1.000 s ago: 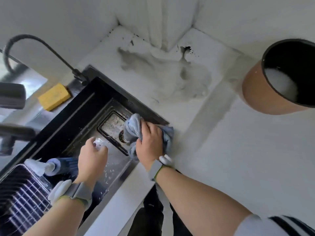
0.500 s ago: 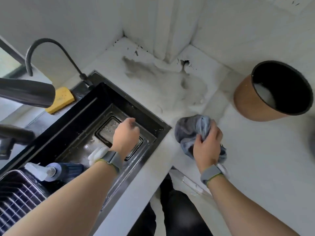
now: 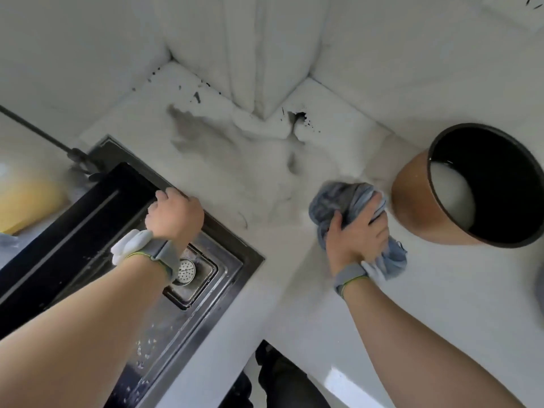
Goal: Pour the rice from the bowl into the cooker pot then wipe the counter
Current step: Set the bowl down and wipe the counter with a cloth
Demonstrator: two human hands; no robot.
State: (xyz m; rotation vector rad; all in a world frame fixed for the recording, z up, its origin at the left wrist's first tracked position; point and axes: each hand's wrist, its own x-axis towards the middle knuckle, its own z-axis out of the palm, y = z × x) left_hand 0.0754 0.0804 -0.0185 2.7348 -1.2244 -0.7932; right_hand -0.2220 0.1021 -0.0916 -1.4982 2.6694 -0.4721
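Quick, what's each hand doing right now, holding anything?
Left hand: rests on the sink rim, fingers curled; whether it grips the rim cannot be told.
Right hand: grips the blue-grey cloth on the counter.

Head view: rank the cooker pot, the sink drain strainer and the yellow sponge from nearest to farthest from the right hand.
From the right hand, which grips the blue cloth:
1. Cooker pot, just to its right on the counter.
2. Sink drain strainer, to its left, down in the sink.
3. Yellow sponge, far left, beyond the sink.
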